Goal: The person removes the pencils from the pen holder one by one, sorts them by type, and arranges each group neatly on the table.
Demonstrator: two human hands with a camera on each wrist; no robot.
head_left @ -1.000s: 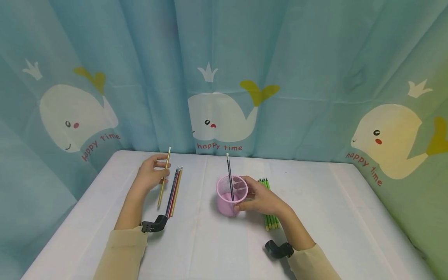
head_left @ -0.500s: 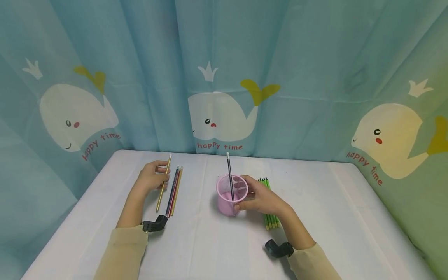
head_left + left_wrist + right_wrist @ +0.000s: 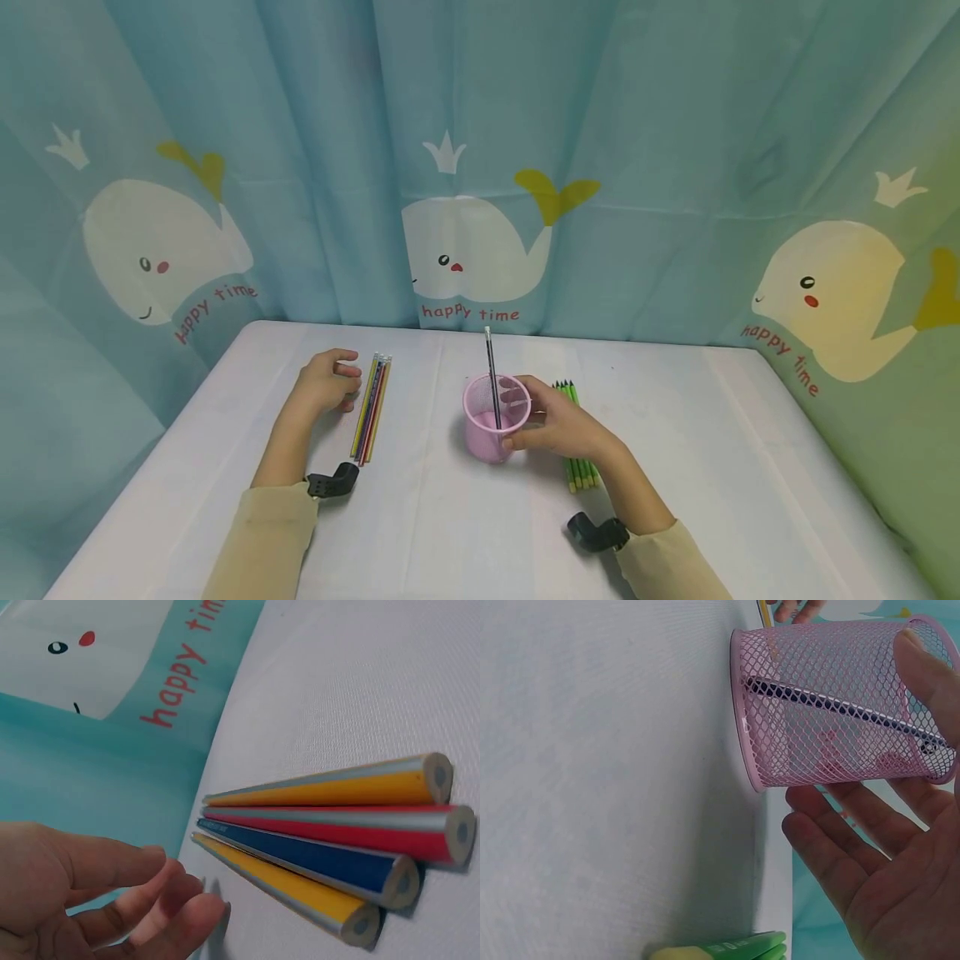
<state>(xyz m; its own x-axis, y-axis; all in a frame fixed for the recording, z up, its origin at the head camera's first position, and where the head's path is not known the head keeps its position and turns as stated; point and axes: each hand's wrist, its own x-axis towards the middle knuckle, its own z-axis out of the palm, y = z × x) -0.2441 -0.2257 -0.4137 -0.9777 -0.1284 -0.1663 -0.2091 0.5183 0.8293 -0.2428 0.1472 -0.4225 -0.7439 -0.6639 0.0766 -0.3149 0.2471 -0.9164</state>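
Observation:
My left hand (image 3: 324,383) holds nothing, its fingers loosely bent, just left of a row of pencils. In the left wrist view the row has a yellow pencil (image 3: 285,889) nearest the hand, then a blue pencil (image 3: 315,859), a red pencil (image 3: 360,825) and another yellow pencil (image 3: 352,786), unsharpened ends toward the camera. With my right hand (image 3: 558,421) I hold a pink mesh pen cup (image 3: 483,446) upright at the table's middle, thumb in front and fingers behind. One dark patterned pencil (image 3: 840,707) leans inside the cup.
Several green pencils (image 3: 583,475) lie side by side on the white table (image 3: 450,533), right of the cup and partly under my right forearm. A blue curtain (image 3: 660,167) with whale prints hangs along the table's far edge.
My left hand has lowered the yellow pencil onto the table at the left of the row and let it go. The right hand and the pen cup have stayed in place.

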